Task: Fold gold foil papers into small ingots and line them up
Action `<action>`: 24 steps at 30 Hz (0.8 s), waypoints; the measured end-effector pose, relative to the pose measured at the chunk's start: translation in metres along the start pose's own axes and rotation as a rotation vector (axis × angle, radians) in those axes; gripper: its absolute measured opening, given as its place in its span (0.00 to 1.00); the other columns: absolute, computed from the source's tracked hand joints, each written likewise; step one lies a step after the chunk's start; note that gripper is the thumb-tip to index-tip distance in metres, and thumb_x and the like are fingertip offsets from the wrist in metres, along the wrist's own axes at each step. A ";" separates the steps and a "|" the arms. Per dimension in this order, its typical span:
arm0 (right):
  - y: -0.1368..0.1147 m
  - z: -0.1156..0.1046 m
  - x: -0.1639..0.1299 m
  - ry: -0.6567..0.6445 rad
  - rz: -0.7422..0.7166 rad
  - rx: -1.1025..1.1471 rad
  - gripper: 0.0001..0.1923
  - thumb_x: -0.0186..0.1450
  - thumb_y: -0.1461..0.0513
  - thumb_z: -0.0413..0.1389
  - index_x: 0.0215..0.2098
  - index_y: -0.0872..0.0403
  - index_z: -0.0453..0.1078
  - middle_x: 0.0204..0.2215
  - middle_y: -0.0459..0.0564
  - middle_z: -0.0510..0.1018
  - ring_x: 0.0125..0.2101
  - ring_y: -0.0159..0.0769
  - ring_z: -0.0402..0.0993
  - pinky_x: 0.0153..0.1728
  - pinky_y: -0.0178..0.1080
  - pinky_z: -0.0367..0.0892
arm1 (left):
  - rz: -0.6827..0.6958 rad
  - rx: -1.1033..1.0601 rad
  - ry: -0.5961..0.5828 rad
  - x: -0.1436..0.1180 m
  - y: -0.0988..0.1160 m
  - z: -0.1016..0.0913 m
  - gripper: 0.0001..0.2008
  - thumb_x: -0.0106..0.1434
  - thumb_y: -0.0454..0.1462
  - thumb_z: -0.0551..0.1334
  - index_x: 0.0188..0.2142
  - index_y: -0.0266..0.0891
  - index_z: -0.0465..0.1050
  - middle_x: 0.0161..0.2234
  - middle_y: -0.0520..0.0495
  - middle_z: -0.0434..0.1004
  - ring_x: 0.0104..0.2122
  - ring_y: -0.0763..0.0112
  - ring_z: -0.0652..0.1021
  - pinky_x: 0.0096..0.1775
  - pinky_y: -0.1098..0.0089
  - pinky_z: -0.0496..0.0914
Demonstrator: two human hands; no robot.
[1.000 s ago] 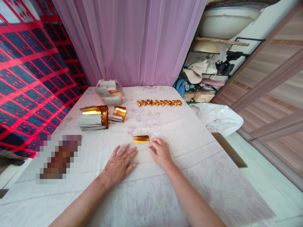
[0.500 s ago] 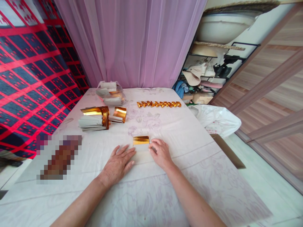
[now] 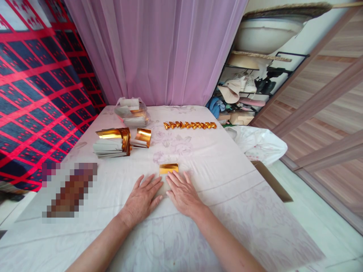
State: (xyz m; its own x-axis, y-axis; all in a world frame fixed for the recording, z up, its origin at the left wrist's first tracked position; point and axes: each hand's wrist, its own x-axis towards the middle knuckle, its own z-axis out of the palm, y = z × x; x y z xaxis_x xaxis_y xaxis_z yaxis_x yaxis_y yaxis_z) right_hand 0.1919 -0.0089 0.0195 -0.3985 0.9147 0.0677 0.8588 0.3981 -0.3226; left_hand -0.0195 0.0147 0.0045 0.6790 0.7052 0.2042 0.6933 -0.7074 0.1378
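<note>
A small sheet of gold foil paper (image 3: pixel 168 167) lies on the table in front of me, its far part showing shiny gold. My right hand (image 3: pixel 183 193) lies flat with its fingers stretched out over the near part of the sheet, hiding some of it. Palm down, my left hand (image 3: pixel 144 198) rests with spread fingers, its fingertips at the sheet's left near corner. Neither hand grips anything.
Stacked gold and grey foil papers (image 3: pixel 112 148) stand at the left, beside a smaller pile (image 3: pixel 143 136). Behind them is a clear plastic bag (image 3: pixel 132 113) of papers. A row of folded gold pieces (image 3: pixel 190 125) runs along the back. A white bag (image 3: pixel 261 143) sits right of the table.
My right hand has shifted left, from pinching at the foil paper's right edge to lying flat over its near part. My left hand has stayed nearly in place.
</note>
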 end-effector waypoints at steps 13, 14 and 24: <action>0.031 -0.012 -0.015 -0.140 0.041 -0.077 0.31 0.72 0.51 0.44 0.69 0.55 0.50 0.69 0.52 0.50 0.68 0.44 0.42 0.67 0.59 0.34 | -0.063 0.006 0.034 0.003 0.003 -0.006 0.18 0.70 0.47 0.53 0.54 0.47 0.72 0.57 0.52 0.74 0.59 0.55 0.68 0.64 0.48 0.44; 0.031 -0.012 -0.015 -0.143 0.041 -0.078 0.31 0.72 0.51 0.44 0.69 0.55 0.49 0.69 0.52 0.50 0.68 0.45 0.42 0.67 0.59 0.34 | -0.069 0.015 0.041 0.006 0.006 -0.007 0.18 0.70 0.46 0.53 0.53 0.46 0.73 0.56 0.51 0.75 0.58 0.55 0.69 0.64 0.48 0.44; 0.030 -0.011 -0.015 -0.115 0.022 -0.075 0.33 0.71 0.48 0.45 0.69 0.54 0.49 0.69 0.53 0.51 0.68 0.46 0.43 0.66 0.60 0.38 | 0.001 0.068 0.030 0.032 0.029 -0.005 0.23 0.71 0.47 0.49 0.60 0.45 0.67 0.60 0.45 0.70 0.61 0.54 0.66 0.65 0.47 0.46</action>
State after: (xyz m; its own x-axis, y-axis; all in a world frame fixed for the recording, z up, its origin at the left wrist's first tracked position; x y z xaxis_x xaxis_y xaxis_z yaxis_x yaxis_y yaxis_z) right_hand 0.2272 -0.0099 0.0188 -0.4098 0.9109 -0.0483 0.8877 0.3861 -0.2508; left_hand 0.0210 0.0160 0.0201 0.6731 0.7018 0.2332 0.7078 -0.7028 0.0720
